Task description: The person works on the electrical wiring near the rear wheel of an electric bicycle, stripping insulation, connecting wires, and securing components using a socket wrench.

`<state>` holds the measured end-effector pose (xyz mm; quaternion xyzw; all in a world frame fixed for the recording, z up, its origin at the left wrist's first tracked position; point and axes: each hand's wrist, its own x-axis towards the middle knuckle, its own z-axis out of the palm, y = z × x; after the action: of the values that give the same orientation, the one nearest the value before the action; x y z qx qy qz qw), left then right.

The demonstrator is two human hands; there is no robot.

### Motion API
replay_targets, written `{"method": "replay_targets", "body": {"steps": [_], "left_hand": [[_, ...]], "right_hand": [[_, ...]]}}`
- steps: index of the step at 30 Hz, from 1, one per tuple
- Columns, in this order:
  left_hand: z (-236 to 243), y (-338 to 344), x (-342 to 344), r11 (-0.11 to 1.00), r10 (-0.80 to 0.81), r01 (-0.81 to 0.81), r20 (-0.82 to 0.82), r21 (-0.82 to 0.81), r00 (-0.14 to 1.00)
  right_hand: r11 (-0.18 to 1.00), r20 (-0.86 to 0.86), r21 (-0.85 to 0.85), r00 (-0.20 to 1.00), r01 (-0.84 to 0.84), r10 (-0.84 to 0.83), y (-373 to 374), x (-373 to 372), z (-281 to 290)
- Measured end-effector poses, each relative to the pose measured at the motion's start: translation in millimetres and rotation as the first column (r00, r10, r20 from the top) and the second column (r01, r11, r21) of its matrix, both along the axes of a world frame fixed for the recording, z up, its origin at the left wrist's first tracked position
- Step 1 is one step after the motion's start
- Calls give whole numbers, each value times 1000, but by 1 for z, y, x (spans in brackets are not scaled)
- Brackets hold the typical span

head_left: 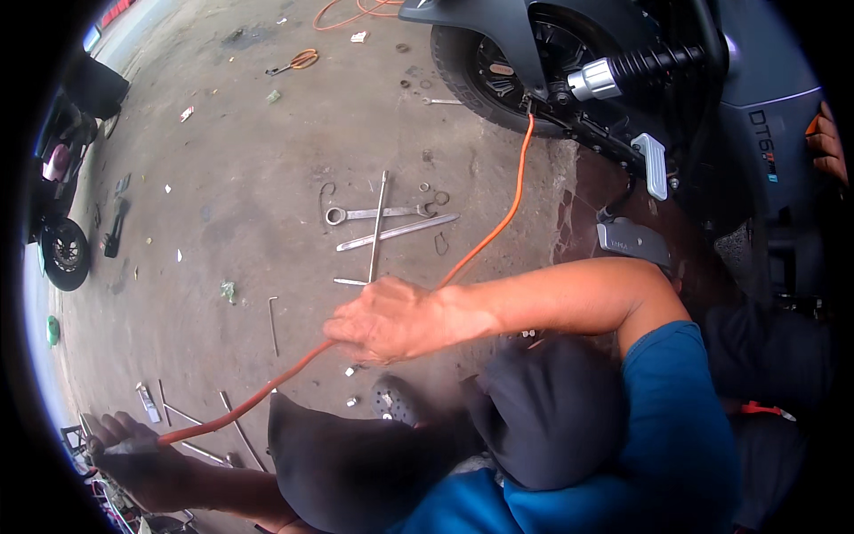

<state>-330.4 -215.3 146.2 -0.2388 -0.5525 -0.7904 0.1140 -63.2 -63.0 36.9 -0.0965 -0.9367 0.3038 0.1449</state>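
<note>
An orange cord or hose (504, 222) slants down from beside the rear wheel (471, 80) of a grey scooter (765, 80), passes through my right hand and runs on to my left. My right hand (382, 320) is closed round it, mid-picture above the floor, back of the hand up. At the lower left my left hand (133, 454) is wrapped about the cord's other end, where something greyish shows between the fingers; its kind is unclear. Just beyond my right hand lie a combination wrench (365, 214), a flat metal bar (400, 233) and a long thin T-shaped rod (379, 227).
Another person's hand (829, 147) rests at the scooter's right side. Orange-handled scissors (295, 62) lie on the far floor; a hex key (272, 325) and several rods (240, 427) lie nearer. A second two-wheeler (64, 249) stands at far left. A grey clog (393, 400) is below.
</note>
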Motion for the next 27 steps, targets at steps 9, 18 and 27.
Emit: {"method": "replay_targets", "body": {"steps": [9, 18, 27], "left_hand": [[-61, -56, -104, 885, -465, 465, 47, 5, 884], [-150, -34, -142, 961, -106, 242, 631, -133, 768], [-262, -21, -65, -95, 246, 596, 561, -797, 790]], "right_hand": [[995, 155, 32, 983, 100, -103, 26, 74, -3], [917, 498, 367, 799, 158, -337, 139, 152, 10], [636, -13, 674, 867, 376, -499, 177, 195, -25]]}}
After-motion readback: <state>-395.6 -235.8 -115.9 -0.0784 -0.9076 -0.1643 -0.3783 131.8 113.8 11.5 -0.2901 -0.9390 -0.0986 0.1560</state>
